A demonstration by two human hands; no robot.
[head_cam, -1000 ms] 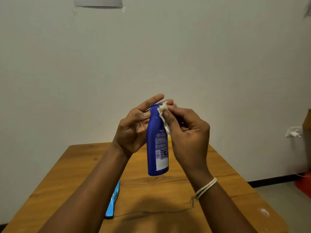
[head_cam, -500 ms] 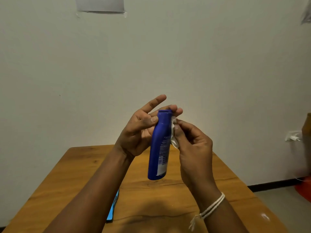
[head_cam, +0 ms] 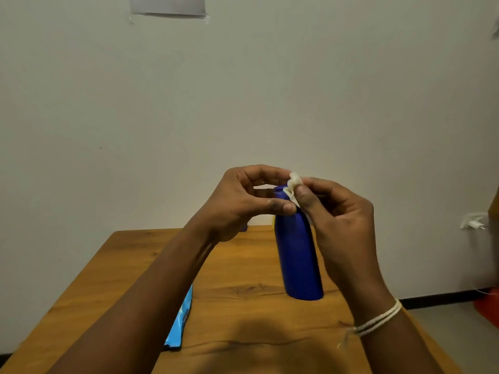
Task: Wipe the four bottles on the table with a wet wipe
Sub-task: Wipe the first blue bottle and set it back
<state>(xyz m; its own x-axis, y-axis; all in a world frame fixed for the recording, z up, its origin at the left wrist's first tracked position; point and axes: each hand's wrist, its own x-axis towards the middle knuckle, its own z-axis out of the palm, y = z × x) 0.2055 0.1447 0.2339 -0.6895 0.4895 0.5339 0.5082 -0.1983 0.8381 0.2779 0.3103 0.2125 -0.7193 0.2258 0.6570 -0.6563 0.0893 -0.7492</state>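
Note:
A tall blue bottle [head_cam: 298, 255] is held upright in the air above the wooden table [head_cam: 243, 314]. My left hand [head_cam: 243, 201] grips its neck from the left, thumb across the front and fingers curled over the cap. My right hand [head_cam: 343, 225] pinches a crumpled white wet wipe [head_cam: 293, 184] against the bottle's top on the right side. The bottle's plain blue side faces me. Small bits of other bottles, one blue and one yellow, peek out behind my left hand and the held bottle at the table's far edge; most of them is hidden.
A light blue wipes packet [head_cam: 179, 322] lies on the table beneath my left forearm. A bare wall stands close behind the table. A white plug [head_cam: 474, 222] sits in the wall at the right, with an orange object [head_cam: 488, 306] on the floor below.
The bottle has turned so its label faces away and now stands straighter. My left fingers have curled over the cap, and the wipe has moved up onto the bottle's top.

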